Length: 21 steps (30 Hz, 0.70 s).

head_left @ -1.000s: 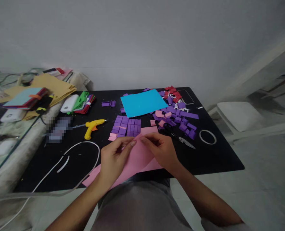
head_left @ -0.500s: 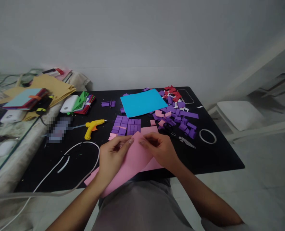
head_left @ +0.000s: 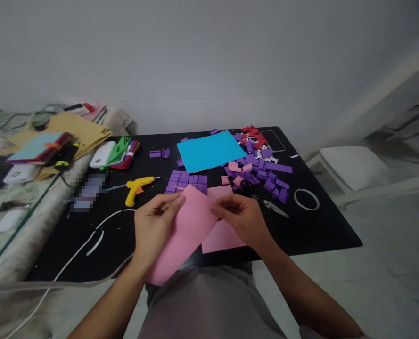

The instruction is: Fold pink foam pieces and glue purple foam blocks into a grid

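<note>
A sheet of pink paper (head_left: 191,226) is held up at a slant over the table's front edge. My left hand (head_left: 156,223) pinches its upper left side between thumb and fingers. At the right corner, the thumb and fingers of my right hand (head_left: 242,219) are closed on the same sheet. Beneath my right hand, another pink sheet (head_left: 219,238) lies flat on the black table. Just beyond the held sheet sit rows of folded purple paper pieces (head_left: 188,179), partly covered by it. Scissors (head_left: 275,207) lie right of my right hand, their handles in shadow.
A blue sheet (head_left: 211,151) lies at the back among loose purple pieces (head_left: 273,181) and red scraps (head_left: 253,134). On the left are a yellow glue gun (head_left: 136,188), a white cable (head_left: 75,254) and bundled coloured paper (head_left: 124,153). A white ring (head_left: 306,199) lies at right.
The held pink sheet has swung up and left, and its right corner now shows by my right hand. My left hand has shifted left; more of the lower sheet is uncovered.
</note>
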{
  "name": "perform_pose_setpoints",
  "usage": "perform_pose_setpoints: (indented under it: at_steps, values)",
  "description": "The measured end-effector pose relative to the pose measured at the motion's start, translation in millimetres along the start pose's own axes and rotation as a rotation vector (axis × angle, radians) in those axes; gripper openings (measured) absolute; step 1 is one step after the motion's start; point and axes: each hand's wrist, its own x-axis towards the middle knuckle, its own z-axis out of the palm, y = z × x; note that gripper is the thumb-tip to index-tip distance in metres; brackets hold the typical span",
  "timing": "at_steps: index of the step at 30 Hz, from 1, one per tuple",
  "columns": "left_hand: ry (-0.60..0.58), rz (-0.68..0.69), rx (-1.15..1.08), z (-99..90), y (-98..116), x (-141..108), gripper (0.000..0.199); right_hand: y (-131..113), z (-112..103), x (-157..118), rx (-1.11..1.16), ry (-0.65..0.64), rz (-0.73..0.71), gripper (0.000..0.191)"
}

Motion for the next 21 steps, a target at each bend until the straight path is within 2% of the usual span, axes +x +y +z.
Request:
perform_pose_setpoints:
  at_steps: [8, 15, 21]
  values:
    - [0.097, 0.058, -0.018, 0.4, 4.5, -1.1, 0.026, -4.8, 6.1, -1.6, -0.021, 0.045, -0.093, 0.019]
    - [0.125, 0.074, 0.06, -0.9, 5.0, -0.3, 0.021, -0.8, 5.9, -2.9, 0.021, 0.054, -0.055, 0.024]
    - [0.129, 0.042, 0.034, -0.5, 6.3, -1.6, 0.024, 0.5, 5.0, -2.1, 0.012, 0.061, -0.028, 0.027]
